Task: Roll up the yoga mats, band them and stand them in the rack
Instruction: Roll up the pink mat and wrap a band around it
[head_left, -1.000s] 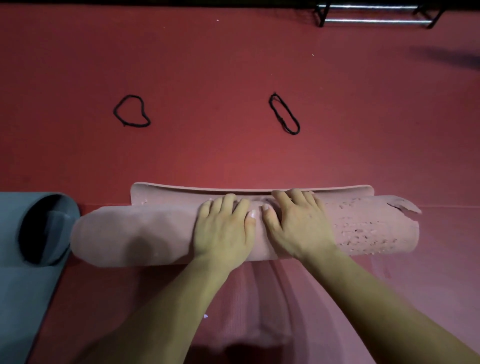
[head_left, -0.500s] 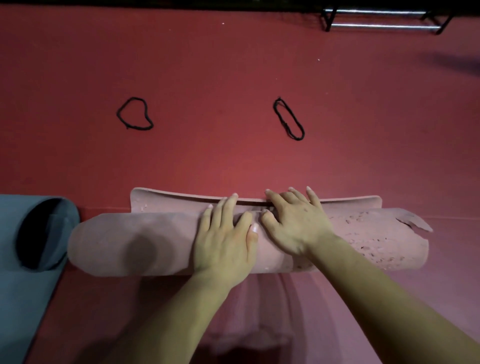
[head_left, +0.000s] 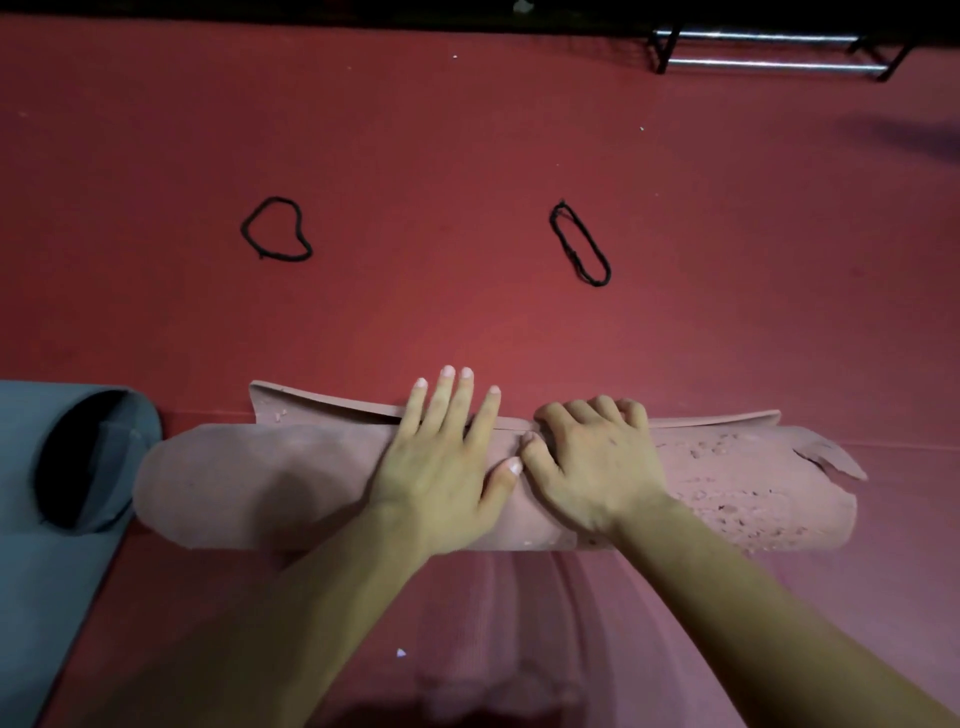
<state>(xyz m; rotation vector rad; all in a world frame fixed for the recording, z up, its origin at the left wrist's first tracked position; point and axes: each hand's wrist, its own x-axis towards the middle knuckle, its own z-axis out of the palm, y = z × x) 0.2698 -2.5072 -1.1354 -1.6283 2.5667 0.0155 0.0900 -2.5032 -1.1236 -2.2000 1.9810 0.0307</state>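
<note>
The pink mat (head_left: 249, 483) is seen lying crosswise on the red floor (head_left: 467, 156), almost fully rolled, with only a short tail left flat on its far side. Compared with a second ago, the left hand (head_left: 441, 467) has been spread, its fingers (head_left: 452, 400) stretched straight over the tail, while the right hand (head_left: 592, 467) has been tightened, its fingers (head_left: 602, 410) curled over the roll's far side and gripping it. The last turn is judged to be under way. The left band (head_left: 275, 228) and the right band (head_left: 579, 244) are left untouched farther out, with the rack (head_left: 769, 52) beyond.
</note>
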